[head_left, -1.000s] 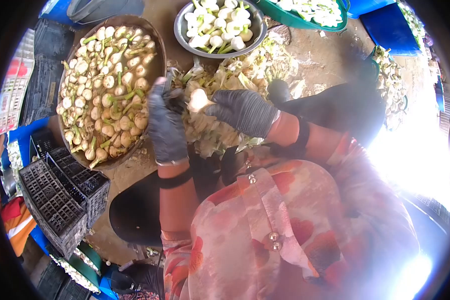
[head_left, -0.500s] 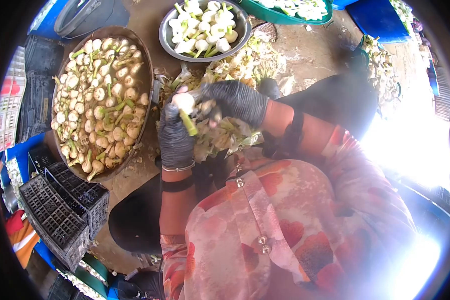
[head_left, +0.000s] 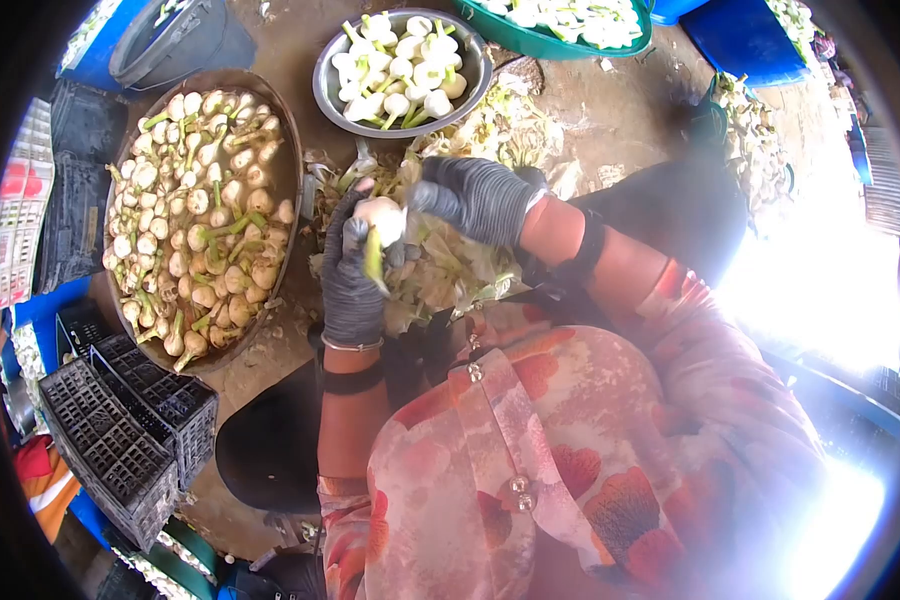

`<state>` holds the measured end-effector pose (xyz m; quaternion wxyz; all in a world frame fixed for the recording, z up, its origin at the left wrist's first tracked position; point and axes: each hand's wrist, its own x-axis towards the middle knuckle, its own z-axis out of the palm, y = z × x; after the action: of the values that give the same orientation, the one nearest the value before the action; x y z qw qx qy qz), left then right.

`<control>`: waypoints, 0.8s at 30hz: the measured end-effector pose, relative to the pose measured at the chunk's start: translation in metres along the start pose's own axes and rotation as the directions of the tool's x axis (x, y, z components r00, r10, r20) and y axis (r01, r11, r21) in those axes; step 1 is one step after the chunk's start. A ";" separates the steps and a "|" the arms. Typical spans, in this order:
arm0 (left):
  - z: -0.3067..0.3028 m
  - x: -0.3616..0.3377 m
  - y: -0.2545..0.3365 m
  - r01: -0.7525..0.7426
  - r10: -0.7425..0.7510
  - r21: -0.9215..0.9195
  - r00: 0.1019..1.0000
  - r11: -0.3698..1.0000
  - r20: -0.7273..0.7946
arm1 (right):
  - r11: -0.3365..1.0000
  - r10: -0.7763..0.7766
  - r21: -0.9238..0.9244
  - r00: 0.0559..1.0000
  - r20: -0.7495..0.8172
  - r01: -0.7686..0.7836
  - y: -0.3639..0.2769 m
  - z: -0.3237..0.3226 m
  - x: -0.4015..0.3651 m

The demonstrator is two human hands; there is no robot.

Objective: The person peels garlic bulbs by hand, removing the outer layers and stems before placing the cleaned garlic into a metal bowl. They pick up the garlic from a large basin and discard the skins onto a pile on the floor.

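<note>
A white garlic bulb [head_left: 382, 216] with a short green stem [head_left: 373, 262] is in my left hand [head_left: 352, 285], its gloved fingers closed around it. The stem points down towards me. Just right of the bulb is my right hand [head_left: 478, 200], in a dark ribbed glove, with its fingers curled together. Whatever those fingers pinch, if anything, is hidden. Beneath both hands lies a heap of pale garlic peelings [head_left: 460, 262].
An oval tub [head_left: 292, 150] of unpeeled garlic in water stands at left. Ahead is a metal bowl [head_left: 322, 88] of white bulbs, with a green basin [head_left: 570, 48] beyond it. Black plastic crates [head_left: 120, 430] stand at lower left, a grey bucket [head_left: 195, 50] at upper left.
My right hand has shifted slightly right, away from the bulb. The bulb has turned in my left hand, and its stem now points more directly downward.
</note>
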<state>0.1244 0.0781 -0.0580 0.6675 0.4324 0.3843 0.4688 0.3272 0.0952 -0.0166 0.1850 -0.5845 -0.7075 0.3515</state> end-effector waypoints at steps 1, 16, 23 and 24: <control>0.003 -0.002 -0.001 -0.032 0.037 0.164 0.999 0.986 -0.022 | 1.000 -0.002 -0.009 0.990 0.143 0.003 -0.016 -0.008 -0.001; 0.018 -0.009 0.014 -0.432 0.447 0.475 0.890 0.767 0.088 | 0.903 -0.054 0.426 0.998 -0.026 0.060 0.093 0.073 0.031; 0.037 -0.009 0.022 0.031 0.034 0.224 0.958 0.974 -0.283 | 0.714 0.069 0.687 0.990 0.122 -0.134 -0.018 0.011 -0.018; 0.037 -0.009 0.020 0.051 0.015 0.216 0.957 0.975 -0.290 | 0.673 0.082 0.722 0.987 0.142 -0.160 -0.019 0.014 -0.018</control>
<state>0.1500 0.0656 -0.0261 0.5560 0.4271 0.5316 0.4752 0.3092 0.0723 -0.0105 0.3444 -0.4899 -0.4764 0.6438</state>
